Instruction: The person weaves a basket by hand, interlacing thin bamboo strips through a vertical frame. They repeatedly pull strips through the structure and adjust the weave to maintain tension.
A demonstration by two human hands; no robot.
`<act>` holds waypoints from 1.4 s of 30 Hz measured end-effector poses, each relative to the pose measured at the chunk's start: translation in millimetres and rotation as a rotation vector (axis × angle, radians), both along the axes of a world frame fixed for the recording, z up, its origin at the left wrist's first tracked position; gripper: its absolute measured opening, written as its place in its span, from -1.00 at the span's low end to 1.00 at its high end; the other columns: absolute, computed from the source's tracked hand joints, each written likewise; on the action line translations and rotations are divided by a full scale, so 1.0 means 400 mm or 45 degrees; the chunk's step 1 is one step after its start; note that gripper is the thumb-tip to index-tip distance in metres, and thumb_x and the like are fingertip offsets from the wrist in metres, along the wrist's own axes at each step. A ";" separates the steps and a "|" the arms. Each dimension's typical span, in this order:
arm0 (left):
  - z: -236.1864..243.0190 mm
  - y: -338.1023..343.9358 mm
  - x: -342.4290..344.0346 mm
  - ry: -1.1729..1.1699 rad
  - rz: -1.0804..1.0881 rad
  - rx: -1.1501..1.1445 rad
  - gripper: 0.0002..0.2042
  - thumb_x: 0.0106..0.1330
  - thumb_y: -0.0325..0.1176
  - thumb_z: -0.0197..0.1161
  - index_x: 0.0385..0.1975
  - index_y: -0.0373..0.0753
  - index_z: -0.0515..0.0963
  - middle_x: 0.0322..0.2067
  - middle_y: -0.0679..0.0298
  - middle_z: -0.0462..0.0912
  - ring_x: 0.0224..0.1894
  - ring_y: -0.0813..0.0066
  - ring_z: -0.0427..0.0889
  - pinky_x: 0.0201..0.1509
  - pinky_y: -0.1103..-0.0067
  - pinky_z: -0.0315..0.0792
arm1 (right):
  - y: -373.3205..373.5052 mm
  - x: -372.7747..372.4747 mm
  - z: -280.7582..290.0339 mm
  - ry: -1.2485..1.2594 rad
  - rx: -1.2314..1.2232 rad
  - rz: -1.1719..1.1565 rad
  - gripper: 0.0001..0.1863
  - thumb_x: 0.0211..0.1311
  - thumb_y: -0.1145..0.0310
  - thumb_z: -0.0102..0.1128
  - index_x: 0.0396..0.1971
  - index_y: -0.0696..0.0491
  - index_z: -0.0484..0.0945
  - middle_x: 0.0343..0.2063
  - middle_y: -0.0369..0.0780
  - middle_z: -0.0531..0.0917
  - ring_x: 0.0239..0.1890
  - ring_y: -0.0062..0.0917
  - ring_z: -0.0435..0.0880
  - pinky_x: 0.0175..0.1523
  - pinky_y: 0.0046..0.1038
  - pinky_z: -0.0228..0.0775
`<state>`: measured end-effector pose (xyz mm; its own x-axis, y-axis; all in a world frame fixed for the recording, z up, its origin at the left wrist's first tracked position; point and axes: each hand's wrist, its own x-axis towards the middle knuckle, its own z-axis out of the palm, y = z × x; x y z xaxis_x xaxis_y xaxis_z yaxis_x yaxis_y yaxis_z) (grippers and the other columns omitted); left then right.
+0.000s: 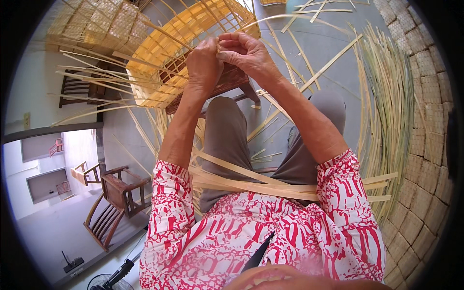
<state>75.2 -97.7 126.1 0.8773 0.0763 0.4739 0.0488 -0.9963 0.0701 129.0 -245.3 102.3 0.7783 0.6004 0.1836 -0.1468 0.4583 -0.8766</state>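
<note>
in the head view, your yellow basket [164, 42] sits at the top, on a dark wooden stool [237, 83] in front of your knees. through its open lattice you see brown wood beneath. a pale woven basket [108, 21] stands behind it at upper left, and woven blocks [425, 140] are stacked along the right; you can't tell what is in either. your own basket looks unfinished: close-woven walls, bright yellow, with long loose ends [92, 75] fanning out to the left. your left hand [205, 60] is curled closed at its near edge; your right hand [247, 55] meets it, thumb and forefinger brought together. what lies between those fingers is too small to tell. a thin strip [295, 15] arcs away to the right from near your right hand. flat strips [256, 187] lie across your lap.
</note>
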 end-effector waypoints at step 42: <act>0.038 -0.002 -0.004 -0.075 -0.590 -0.689 -0.87 0.21 -0.37 0.39 -0.35 -0.26 0.61 -0.36 0.13 0.55 -0.26 0.06 0.60 -0.17 0.31 0.50 | -0.056 0.092 0.083 -0.686 -0.319 -0.023 -0.32 0.31 0.33 0.35 0.39 0.11 0.33 0.16 -0.19 0.54 -0.09 -0.57 0.53 -0.02 -0.56 0.45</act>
